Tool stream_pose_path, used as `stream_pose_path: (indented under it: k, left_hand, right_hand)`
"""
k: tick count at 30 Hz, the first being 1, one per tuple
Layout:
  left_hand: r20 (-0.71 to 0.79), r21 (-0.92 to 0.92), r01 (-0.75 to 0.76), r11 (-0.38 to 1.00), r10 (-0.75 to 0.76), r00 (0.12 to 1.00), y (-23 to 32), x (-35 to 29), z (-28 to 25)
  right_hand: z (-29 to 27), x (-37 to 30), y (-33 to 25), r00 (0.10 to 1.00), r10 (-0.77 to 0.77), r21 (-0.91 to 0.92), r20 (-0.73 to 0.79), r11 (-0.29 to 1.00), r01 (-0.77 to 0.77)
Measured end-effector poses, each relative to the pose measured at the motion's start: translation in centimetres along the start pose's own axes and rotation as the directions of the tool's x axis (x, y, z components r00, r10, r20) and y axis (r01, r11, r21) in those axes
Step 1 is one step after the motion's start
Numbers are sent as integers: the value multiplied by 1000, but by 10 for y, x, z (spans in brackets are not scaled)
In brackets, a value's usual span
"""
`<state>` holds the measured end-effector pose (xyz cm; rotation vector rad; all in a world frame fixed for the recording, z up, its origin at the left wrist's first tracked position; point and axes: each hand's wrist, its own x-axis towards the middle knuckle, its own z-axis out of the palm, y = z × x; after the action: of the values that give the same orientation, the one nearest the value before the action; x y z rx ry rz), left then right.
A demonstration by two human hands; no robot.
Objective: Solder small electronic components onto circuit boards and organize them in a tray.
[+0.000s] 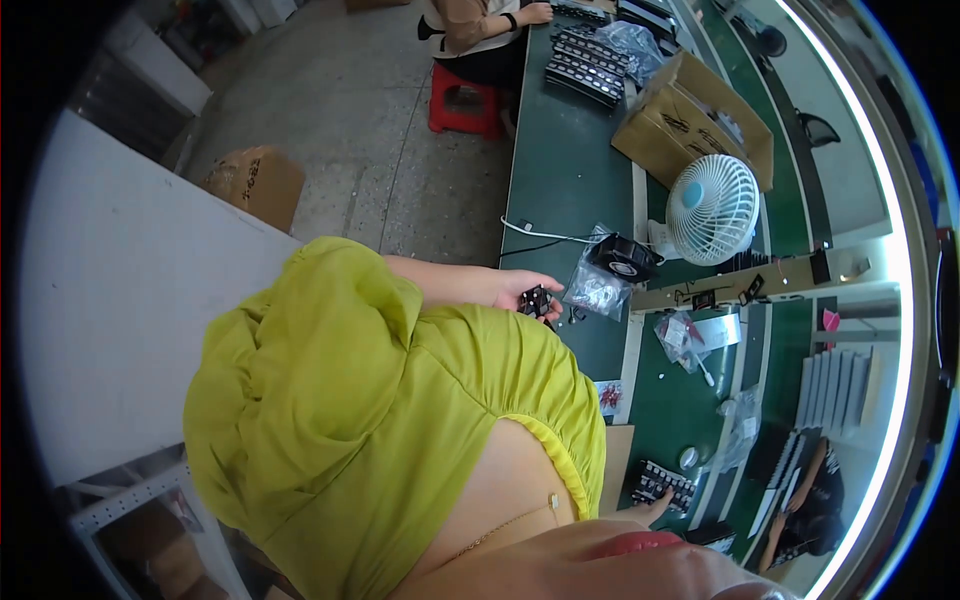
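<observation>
My left hand is at the near edge of the green bench, fingers curled round a small black part with pale spots. Close to its fingertips lies a clear plastic bag, with a black square fan beside it. Lower right, my right hand grips the edge of a black strip that carries rows of pale squares. My torso hides most of that arm. A small round white piece lies on the bench just past the strip.
On the green bench stand a white desk fan, an open cardboard box and stacked black strips. A beam crosses it. At the far end a person sits on a red stool.
</observation>
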<state>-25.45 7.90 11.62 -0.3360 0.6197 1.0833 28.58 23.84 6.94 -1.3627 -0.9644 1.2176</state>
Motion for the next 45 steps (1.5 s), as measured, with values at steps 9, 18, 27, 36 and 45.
stream_pose_path:
  k: [9,18,27,36,45]
  left_hand:
    - [-3,-117,-83,990,83,997,7,-19,-35]
    - [45,-162,-26,986,34,998,7,-26,-46]
    - [186,-225,97,970,-55,981,46,-69,-66]
    - [63,-420,-133,898,175,982,127,-166,-146]
    - [12,-487,-319,813,371,929,208,-287,-252]
  right_hand:
    - [103,-95,-100,976,-189,-823,-111,568,17]
    - [106,-167,-152,928,205,555,311,753,-353]
    - [6,-110,-31,904,-425,-212,55,880,426]
    - [244,-170,-67,975,151,566,162,795,-217]
    - [444,-241,-55,944,328,457,35,835,-307]
